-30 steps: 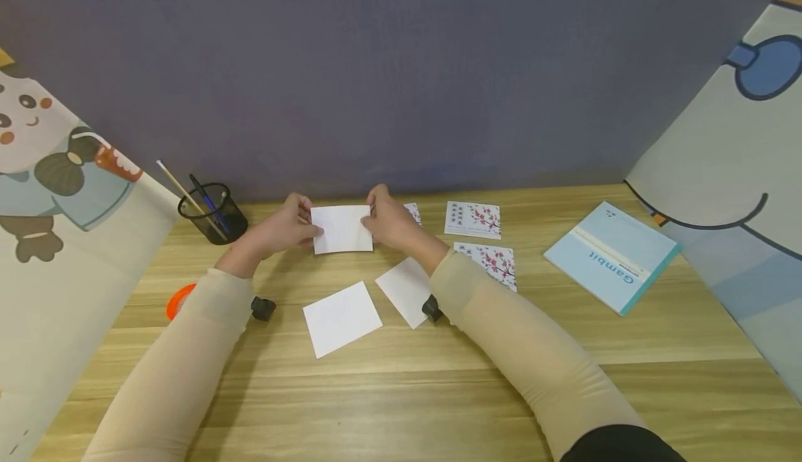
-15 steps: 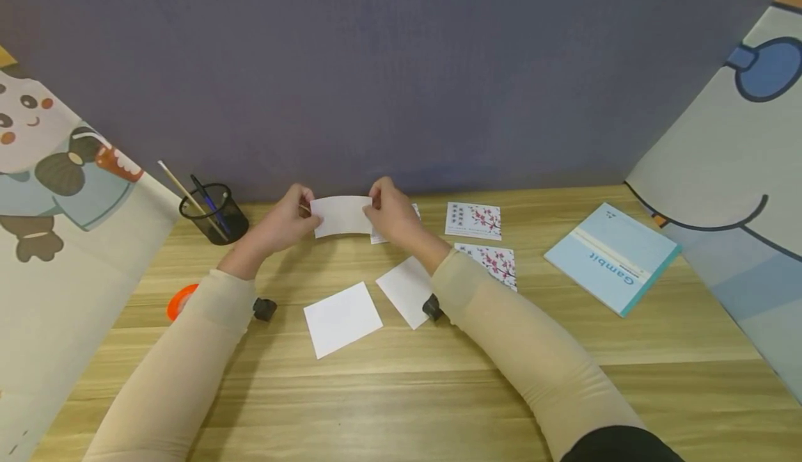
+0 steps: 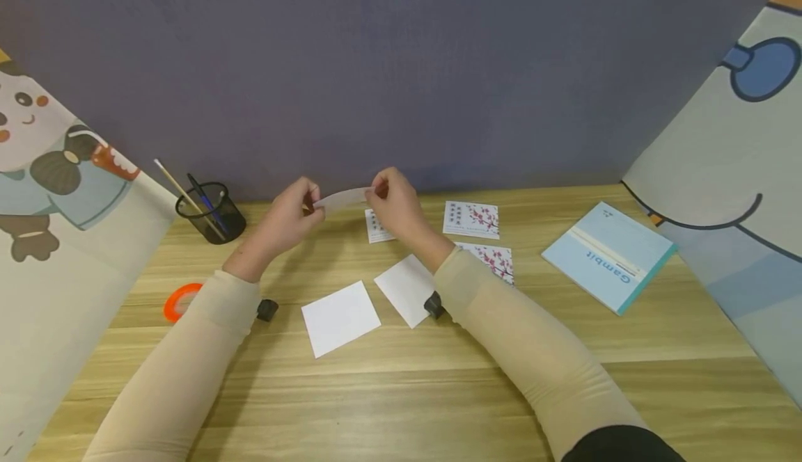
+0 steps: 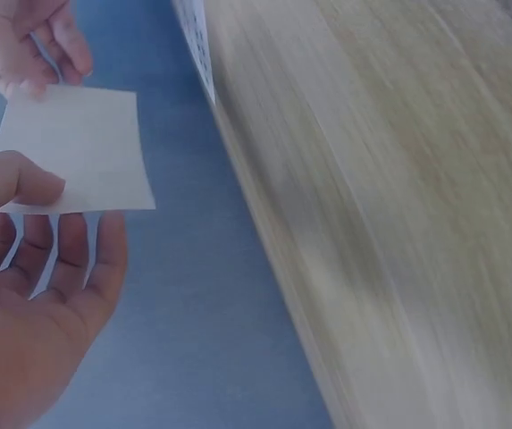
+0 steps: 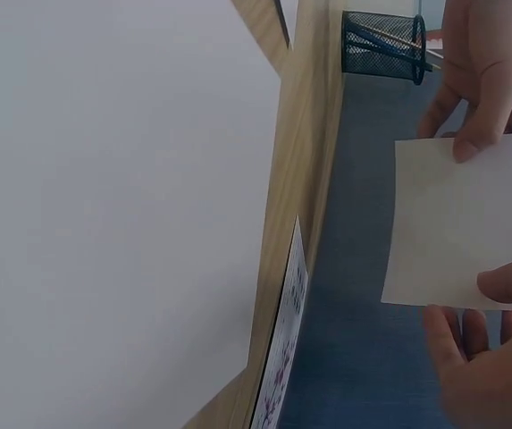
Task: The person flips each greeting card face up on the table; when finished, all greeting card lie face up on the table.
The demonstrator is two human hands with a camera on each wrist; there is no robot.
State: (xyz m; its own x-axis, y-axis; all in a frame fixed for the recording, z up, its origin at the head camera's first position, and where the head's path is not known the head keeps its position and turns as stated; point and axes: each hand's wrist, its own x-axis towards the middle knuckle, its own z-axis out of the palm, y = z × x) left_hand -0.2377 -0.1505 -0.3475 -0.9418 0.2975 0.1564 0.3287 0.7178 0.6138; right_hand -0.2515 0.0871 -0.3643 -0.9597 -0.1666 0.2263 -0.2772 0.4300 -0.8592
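Between my two hands, above the back of the table, is a small white card (image 3: 342, 199), tilted so its face shows thinly in the head view and slightly bowed. My left hand (image 3: 287, 215) pinches one short end, thumb on the near face and fingers behind. The opposite end is pinched by my right hand (image 3: 399, 210). In the left wrist view the card (image 4: 77, 147) shows a blank face. The right wrist view also shows a plain side of the card (image 5: 455, 223). Below my right hand lies a card printed with characters (image 3: 379, 227), partly covered by that hand.
Two blank white cards (image 3: 341, 319) lie mid-table, one partly under the right forearm. Blossom-printed cards (image 3: 471, 220) lie to the right, beside a blue Gambit booklet (image 3: 610, 257). A mesh pen cup (image 3: 213, 215) and an orange ring-shaped item (image 3: 178, 300) are left. A wall (image 3: 401, 72) stands behind.
Both hands have risen slightly and tipped the white card from facing the camera to nearly edge-on. The printed card beneath the right hand has come more into view.
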